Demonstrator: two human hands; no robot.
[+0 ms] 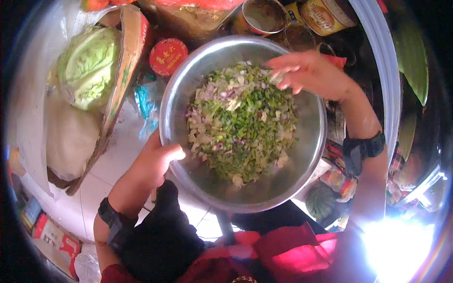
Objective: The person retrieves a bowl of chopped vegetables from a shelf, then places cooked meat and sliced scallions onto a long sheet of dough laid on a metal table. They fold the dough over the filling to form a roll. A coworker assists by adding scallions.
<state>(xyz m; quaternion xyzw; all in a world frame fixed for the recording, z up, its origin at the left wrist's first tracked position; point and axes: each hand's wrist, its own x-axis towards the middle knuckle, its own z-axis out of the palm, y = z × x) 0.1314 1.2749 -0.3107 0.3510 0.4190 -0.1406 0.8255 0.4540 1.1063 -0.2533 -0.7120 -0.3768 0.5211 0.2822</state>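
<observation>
The bowl (302, 172) is of silver-grey colour, with a bright white shine on its rim. The chopped mix (245, 122) shows bright green, pale white and some purple, in a speckled pattern. The cabbage (89, 68) is light green, with paler veins. The carton (128, 52) is brown, having red and green print. The round lid (168, 56) is red with gold print, and the plastic wrapper (146, 106) is turquoise. The watermelon (321, 200) is green with darker stripes. Both wristbands (363, 147) are black; the garment (292, 250) is red. The floor tiles (101, 198) are whitish, divided by thin darker lines.
</observation>
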